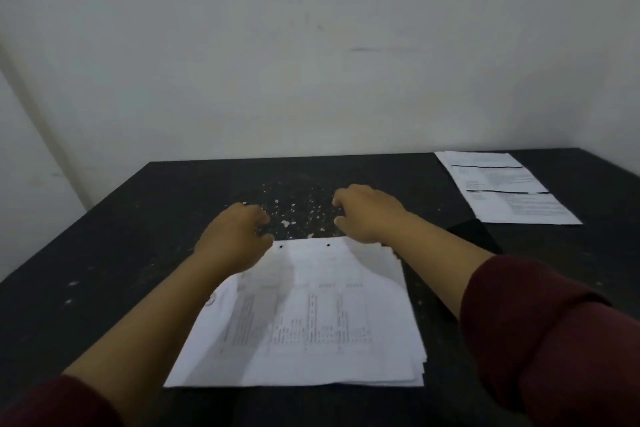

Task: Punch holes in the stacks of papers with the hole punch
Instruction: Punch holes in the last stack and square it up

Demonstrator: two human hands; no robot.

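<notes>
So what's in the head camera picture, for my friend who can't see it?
Two hands, left and right, reach over the far edge of a paper stack with two punched holes, on a black table sprinkled with paper bits. Another stack lies far right.

No text can be read anywhere. The printed sheet [304,315] at the lower middle of the frame carries only blurred columns. The paper [505,187] at the upper right shows illegible lines between two black bars.

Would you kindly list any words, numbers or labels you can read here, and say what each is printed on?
None can be read.
Near stack of papers: printed columns and a round mark at the left edge, too blurred.
Far papers: text lines and two black bars, too small.
</notes>
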